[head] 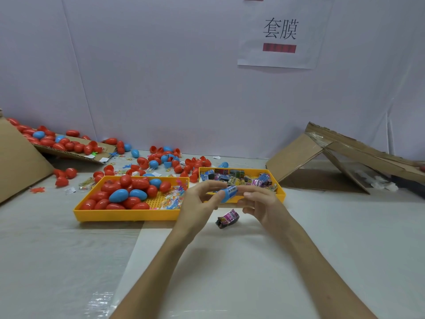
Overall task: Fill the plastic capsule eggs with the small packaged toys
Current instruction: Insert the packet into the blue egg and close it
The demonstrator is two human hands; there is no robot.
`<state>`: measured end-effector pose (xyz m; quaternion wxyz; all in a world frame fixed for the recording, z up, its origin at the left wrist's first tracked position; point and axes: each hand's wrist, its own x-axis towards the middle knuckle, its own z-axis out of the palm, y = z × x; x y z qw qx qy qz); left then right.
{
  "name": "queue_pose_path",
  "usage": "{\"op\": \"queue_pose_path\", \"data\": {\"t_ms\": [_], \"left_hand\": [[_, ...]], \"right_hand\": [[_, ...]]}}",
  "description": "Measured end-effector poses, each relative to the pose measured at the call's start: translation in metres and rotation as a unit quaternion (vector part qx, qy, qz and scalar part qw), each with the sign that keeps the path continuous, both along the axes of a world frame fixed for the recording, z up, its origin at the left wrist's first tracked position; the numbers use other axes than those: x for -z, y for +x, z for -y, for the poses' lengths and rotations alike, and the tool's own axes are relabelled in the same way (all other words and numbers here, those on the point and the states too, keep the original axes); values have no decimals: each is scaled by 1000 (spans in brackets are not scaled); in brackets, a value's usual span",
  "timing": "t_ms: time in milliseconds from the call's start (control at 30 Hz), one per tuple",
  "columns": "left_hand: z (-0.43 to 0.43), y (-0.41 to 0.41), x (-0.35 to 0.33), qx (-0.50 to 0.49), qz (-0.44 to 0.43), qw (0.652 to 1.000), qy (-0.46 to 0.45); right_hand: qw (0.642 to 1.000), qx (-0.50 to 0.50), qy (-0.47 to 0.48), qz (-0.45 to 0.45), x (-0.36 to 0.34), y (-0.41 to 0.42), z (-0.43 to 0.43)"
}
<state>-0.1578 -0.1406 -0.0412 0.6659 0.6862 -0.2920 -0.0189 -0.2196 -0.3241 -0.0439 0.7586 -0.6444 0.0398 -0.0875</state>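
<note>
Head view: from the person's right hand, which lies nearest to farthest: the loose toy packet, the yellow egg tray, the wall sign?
From the right hand, which pinches a barcoded packet in the blue egg half:
1. Loose toy packet, just below it on the table.
2. Yellow egg tray, off to the left.
3. Wall sign, high up at the back.
</note>
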Motion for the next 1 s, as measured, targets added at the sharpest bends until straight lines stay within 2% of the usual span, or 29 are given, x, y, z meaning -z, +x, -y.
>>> {"op": "queue_pose_path", "data": {"t_ms": [167, 300, 767, 1000], "left_hand": [[1, -1, 1, 44, -113, 992, -43], [0, -1, 0, 63, -179, 979, -74], [0, 0, 3, 44, -237, 968, -75], [-4, 2, 1, 129, -283, 942, -129]], "right_hand": [[994, 73, -53, 60, 2, -1, -3], [994, 62, -64, 60, 0, -1, -3], [993, 22, -102, 47, 2, -2, -9], [992, 34, -109, 51, 3, -1, -8]]}}
